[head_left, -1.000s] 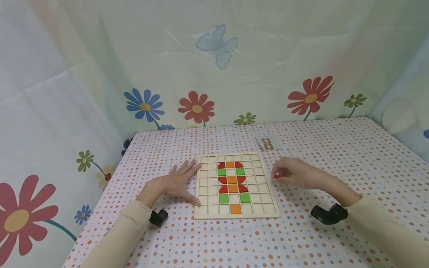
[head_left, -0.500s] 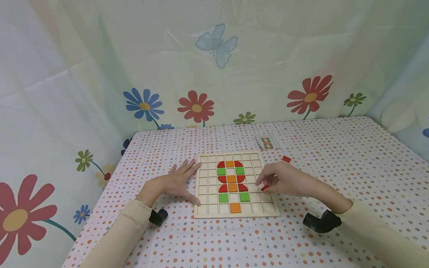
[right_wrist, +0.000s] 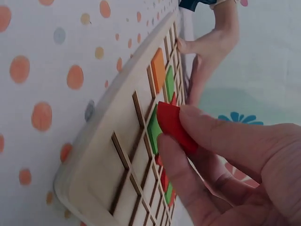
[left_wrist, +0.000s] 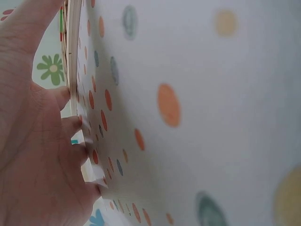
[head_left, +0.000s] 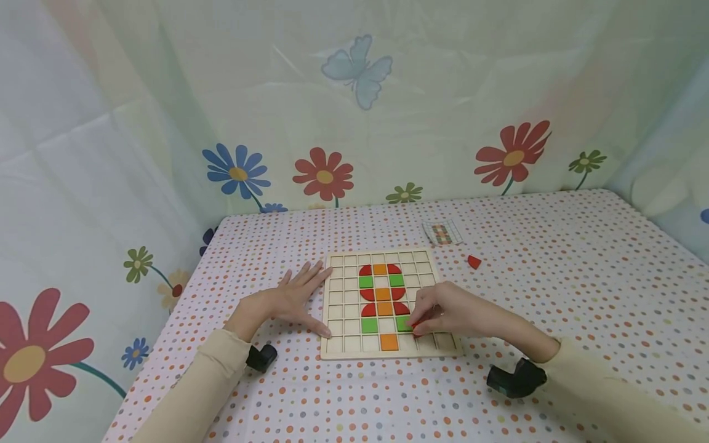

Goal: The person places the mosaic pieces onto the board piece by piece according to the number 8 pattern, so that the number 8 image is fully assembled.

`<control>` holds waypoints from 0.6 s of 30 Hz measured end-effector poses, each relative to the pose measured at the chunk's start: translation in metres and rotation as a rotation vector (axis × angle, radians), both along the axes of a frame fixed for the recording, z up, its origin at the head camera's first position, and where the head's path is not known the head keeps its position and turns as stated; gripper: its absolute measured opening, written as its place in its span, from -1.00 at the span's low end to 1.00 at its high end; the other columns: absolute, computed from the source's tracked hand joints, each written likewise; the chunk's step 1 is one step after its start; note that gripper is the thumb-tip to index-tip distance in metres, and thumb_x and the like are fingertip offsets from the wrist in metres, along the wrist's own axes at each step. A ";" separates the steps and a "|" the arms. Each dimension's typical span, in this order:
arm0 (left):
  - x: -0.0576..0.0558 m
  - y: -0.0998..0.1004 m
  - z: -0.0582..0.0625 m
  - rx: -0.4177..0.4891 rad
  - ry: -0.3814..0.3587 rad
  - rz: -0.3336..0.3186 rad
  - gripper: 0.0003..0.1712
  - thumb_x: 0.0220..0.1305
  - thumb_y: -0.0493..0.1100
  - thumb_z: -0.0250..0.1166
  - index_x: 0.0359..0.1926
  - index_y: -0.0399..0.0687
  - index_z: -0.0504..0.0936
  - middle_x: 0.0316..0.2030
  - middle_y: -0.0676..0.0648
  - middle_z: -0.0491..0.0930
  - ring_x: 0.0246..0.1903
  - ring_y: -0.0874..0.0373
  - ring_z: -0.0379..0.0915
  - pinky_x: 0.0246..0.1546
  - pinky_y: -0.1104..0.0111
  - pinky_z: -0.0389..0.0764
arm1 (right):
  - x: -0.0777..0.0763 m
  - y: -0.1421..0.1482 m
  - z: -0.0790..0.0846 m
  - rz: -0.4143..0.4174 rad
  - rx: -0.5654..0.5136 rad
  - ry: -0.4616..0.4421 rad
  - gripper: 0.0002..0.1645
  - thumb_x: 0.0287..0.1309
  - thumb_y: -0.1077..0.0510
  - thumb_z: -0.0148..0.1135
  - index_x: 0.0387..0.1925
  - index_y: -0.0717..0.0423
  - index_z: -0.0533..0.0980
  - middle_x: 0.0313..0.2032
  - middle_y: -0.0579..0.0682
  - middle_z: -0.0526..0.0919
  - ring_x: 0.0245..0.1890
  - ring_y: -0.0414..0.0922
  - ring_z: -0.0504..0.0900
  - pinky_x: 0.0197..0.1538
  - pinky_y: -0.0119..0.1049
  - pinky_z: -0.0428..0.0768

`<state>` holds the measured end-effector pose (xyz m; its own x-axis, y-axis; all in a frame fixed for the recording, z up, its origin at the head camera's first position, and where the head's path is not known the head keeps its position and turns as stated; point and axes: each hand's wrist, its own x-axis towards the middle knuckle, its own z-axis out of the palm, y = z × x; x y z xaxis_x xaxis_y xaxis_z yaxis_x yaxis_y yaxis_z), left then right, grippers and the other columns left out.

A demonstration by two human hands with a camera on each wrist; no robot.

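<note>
A wooden grid board (head_left: pixel 342 355) lies on the table, with red, orange and green tiles set in its middle columns. My right hand (head_left: pixel 451 311) pinches a red tile (right_wrist: pixel 175 125) between thumb and fingers, above the board's lower right part. The held piece is close to a green tile (head_left: pixel 404 323), as the right wrist view also shows. My left hand (head_left: pixel 288 303) is spread flat, thumb and fingertips touching the board's left edge. In the front row sits an orange tile (head_left: pixel 389 342).
A loose red quarter-round tile (head_left: pixel 474 262) lies right of the board. Behind it is a small card (head_left: pixel 442 232) printed with a coloured grid pattern. The dotted tablecloth (head_left: pixel 310 406) runs back to a flowered curtain (head_left: pixel 443 92).
My right hand has carried the red tile from right of the board leftward and nearer, over the board. The loose red tile has come into sight. My left hand stays put.
</note>
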<state>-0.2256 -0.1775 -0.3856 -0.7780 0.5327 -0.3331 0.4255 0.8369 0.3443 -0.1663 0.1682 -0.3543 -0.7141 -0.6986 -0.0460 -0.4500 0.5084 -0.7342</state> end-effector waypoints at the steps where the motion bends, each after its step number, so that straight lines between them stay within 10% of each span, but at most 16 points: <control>1: 0.000 0.000 0.000 0.000 0.002 -0.001 0.51 0.06 0.37 0.56 0.72 0.04 -0.24 0.69 -0.14 -0.41 0.65 -0.16 -0.56 0.59 -0.17 -0.37 | 0.000 -0.002 -0.001 0.011 -0.003 -0.002 -0.86 0.22 0.30 0.48 -0.18 0.16 0.82 -0.35 -0.21 0.67 -0.34 -0.30 0.56 -0.22 -0.44 0.64; 8: 0.001 0.000 0.002 0.001 0.002 0.002 0.52 0.05 0.37 0.57 0.72 0.05 -0.25 0.68 -0.14 -0.42 0.65 -0.14 -0.56 0.59 -0.17 -0.38 | 0.002 -0.011 -0.007 0.056 -0.009 -0.042 -0.80 0.27 0.36 0.41 -0.09 0.20 0.80 -0.32 -0.21 0.69 -0.35 -0.31 0.41 -0.30 -0.45 0.44; 18: 0.001 0.000 0.002 0.007 -0.001 0.004 0.52 0.05 0.37 0.57 0.72 0.04 -0.24 0.69 -0.14 -0.42 0.65 -0.14 -0.56 0.59 -0.17 -0.37 | 0.005 -0.020 -0.011 -0.007 -0.027 -0.047 -0.82 0.19 0.41 0.46 -0.21 0.16 0.82 -0.28 -0.17 0.76 -0.31 -0.33 0.59 -0.20 -0.43 0.66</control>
